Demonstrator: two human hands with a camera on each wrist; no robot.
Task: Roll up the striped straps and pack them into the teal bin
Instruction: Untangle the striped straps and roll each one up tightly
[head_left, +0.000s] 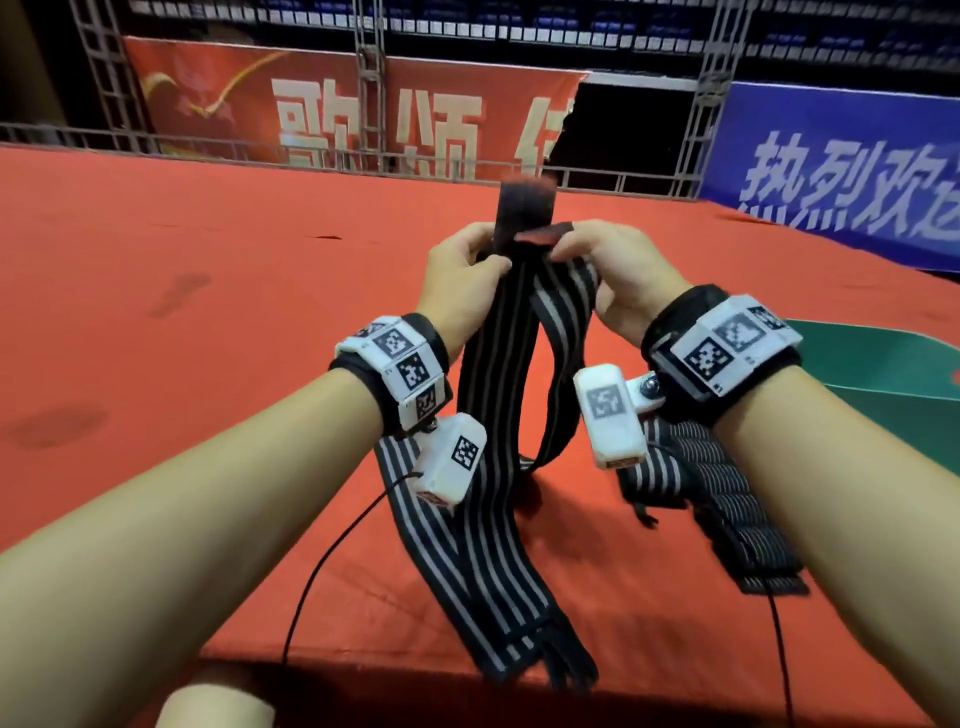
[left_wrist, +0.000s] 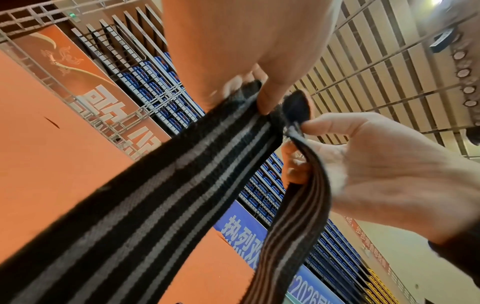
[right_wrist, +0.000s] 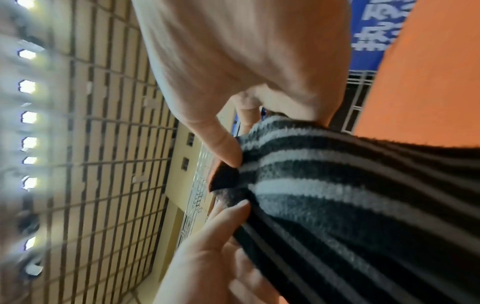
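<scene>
Over red worktop (head_left: 156, 249): both hands (head_left: 535, 270) pinching limp, soft striped strap (head_left: 498, 374) at its black end tab; best gripped there.

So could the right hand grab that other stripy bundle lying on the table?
Probably not yet. The right hand is pinching the held strap with the left hand. The bundle lies uncovered right under that forearm, so it looks reachable after letting go.

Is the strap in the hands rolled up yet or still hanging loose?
Loose. The strap hangs unrolled from both hands, left hand and right hand pinching its top end.
</scene>
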